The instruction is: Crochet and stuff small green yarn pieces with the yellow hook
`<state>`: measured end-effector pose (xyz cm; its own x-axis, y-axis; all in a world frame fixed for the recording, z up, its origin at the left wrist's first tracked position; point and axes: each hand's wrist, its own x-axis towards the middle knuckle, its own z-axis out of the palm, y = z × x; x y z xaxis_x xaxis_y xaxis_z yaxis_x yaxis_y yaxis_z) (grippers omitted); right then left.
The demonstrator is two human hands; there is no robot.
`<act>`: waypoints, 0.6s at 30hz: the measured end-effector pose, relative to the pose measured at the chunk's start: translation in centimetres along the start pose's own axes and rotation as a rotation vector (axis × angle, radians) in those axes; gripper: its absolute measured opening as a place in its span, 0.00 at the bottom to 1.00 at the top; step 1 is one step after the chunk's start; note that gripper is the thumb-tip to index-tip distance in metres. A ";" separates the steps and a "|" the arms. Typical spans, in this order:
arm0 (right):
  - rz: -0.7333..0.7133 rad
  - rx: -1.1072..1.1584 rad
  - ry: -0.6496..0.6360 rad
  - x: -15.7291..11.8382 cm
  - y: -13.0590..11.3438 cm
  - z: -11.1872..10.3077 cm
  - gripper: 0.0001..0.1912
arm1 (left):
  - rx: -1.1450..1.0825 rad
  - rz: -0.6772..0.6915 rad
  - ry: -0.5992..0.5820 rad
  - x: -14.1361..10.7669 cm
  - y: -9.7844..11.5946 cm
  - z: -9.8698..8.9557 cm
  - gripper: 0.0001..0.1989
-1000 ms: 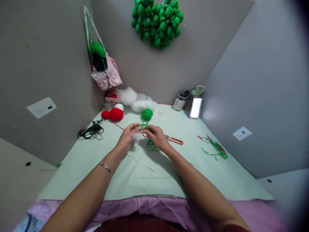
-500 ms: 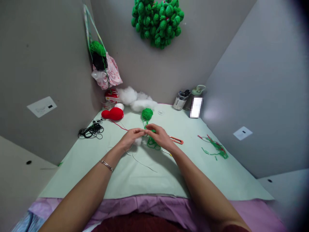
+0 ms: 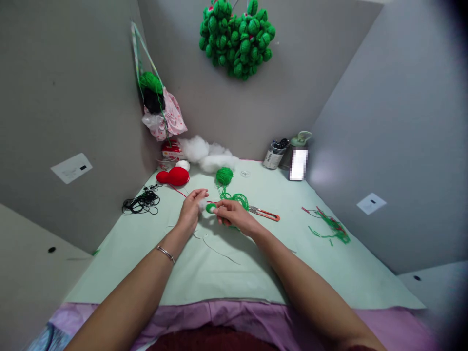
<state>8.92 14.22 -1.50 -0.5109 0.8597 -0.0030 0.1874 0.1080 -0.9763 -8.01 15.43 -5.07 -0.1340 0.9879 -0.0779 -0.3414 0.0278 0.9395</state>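
Note:
My right hand (image 3: 234, 214) pinches a small round green crocheted piece (image 3: 211, 208), with a bit of white at its near side. Close by on the left, my left hand (image 3: 192, 209) is curled with a tuft of white stuffing (image 3: 202, 204) against its palm and fingers. Loose green yarn (image 3: 239, 199) runs from behind my right hand to a green yarn ball (image 3: 224, 176) farther back. Orange-handled thread snips (image 3: 268, 214) lie just right of my right hand. A thin white thread (image 3: 221, 254) trails over the table below both hands.
Red yarn (image 3: 177, 176), white stuffing (image 3: 215, 161) and tangled black cord (image 3: 142, 201) lie back left. Green and red yarn scraps (image 3: 334, 226) are on the right. A pen cup (image 3: 273, 157), a bottle (image 3: 300, 140) and a phone (image 3: 298, 165) stand back right. Grey partitions enclose the table.
My hands have moved apart from their joined fingertips. The green piece now shows in my right fingers, and the white tuft is at my left hand. The view has shifted slightly.

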 end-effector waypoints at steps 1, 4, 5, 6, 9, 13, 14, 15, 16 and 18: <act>0.003 0.032 -0.014 0.1 0.0 0.3 0.16 | -0.019 0.002 0.007 -0.1 0.0 0.1 0.18; -0.004 0.108 0.021 0.4 0.4 0.9 0.18 | -0.072 -0.009 -0.043 -0.7 -0.1 0.8 0.16; -0.007 0.128 0.051 0.6 0.6 0.8 0.18 | -0.089 -0.010 -0.071 -1.0 0.0 1.1 0.16; -0.009 0.146 0.084 0.8 0.8 0.7 0.18 | -0.106 -0.010 -0.102 -1.4 0.1 1.4 0.18; -0.003 0.187 0.166 1.2 1.3 -0.1 0.17 | -0.132 -0.016 -0.189 -2.3 0.4 2.1 0.20; 0.024 0.209 0.213 1.3 1.6 -0.7 0.17 | -0.109 0.009 -0.210 -2.4 0.4 2.2 0.23; 0.033 0.210 0.219 1.3 1.6 -0.7 0.17 | -0.097 0.028 -0.190 -2.2 0.4 2.0 0.24; 0.043 0.211 0.221 1.2 1.7 -0.7 0.16 | -0.086 0.051 -0.161 -1.9 0.4 1.8 0.25; 0.054 0.214 0.222 1.2 1.7 -0.7 0.17 | -0.075 0.075 -0.130 -1.7 0.4 1.6 0.26; 0.069 0.231 0.233 1.3 1.7 -0.6 0.18 | -0.055 0.121 -0.065 -1.2 0.5 1.2 0.26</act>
<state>9.13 15.82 -3.01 -0.2926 0.9551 -0.0475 0.0066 -0.0477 -0.9988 -6.91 14.40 -4.10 -0.1178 0.9913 0.0583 -0.3773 -0.0990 0.9208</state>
